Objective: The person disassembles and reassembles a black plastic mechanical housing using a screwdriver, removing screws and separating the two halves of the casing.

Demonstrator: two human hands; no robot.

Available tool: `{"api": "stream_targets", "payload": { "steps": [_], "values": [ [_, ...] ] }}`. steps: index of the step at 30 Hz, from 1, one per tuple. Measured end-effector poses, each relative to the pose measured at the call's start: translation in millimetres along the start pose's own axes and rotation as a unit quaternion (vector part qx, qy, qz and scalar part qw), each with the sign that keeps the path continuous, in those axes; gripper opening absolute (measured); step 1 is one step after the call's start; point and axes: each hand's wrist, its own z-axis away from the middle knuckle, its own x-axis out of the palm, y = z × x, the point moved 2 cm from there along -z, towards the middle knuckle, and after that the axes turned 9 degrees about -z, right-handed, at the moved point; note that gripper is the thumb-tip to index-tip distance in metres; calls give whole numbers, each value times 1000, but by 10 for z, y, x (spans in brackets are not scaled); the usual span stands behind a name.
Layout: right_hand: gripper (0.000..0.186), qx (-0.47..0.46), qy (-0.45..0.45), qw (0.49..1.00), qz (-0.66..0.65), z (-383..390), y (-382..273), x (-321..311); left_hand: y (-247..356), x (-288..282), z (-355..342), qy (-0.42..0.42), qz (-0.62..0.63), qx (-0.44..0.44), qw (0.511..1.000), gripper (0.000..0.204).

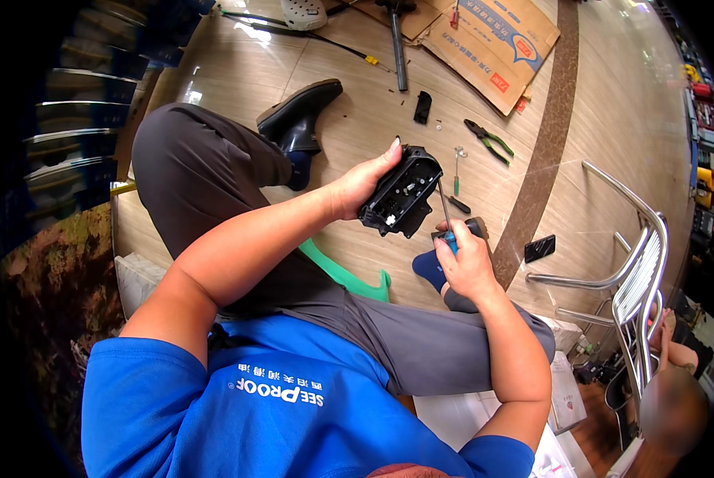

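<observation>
Your left hand (355, 187) has a closed grip on the black plastic housing (401, 193), held open-side up above the floor. Right hand (467, 263) is wrapped round the blue-handled screwdriver (446, 219), tip inside. Housing looks rigid, light, probably brittle at the edges; hold its outer walls.

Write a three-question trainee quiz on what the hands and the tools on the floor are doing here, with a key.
1. True or false: the left hand holds the black housing with its open side up.
2. What does the right hand grip? A) the green-handled pliers B) a blue-handled screwdriver C) a hammer
3. Fill in: the screwdriver's tip points into the ____.

Key
1. True.
2. B; the pliers lie apart on the wooden floor, near a small green-handled screwdriver.
3. Housing.
</observation>
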Motion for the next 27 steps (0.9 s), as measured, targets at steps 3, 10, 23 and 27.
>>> {"api": "stream_targets", "payload": {
  "steps": [3,10,23,27],
  "values": [
    [26,5,-5,1000,-1,13,-11,13,-1,-42,-5,1,-7,-17,1000,78],
    [28,37,-20,999,-4,78,-52,48,-21,-135,-58,-7,-19,-40,999,81],
    [30,6,-14,1000,-5,104,-125,33,-40,-172,-72,-31,19,-40,999,83],
    [31,-3,-12,1000,-10,154,-178,55,29,-109,-36,-39,10,-49,998,84]
  ]
}}
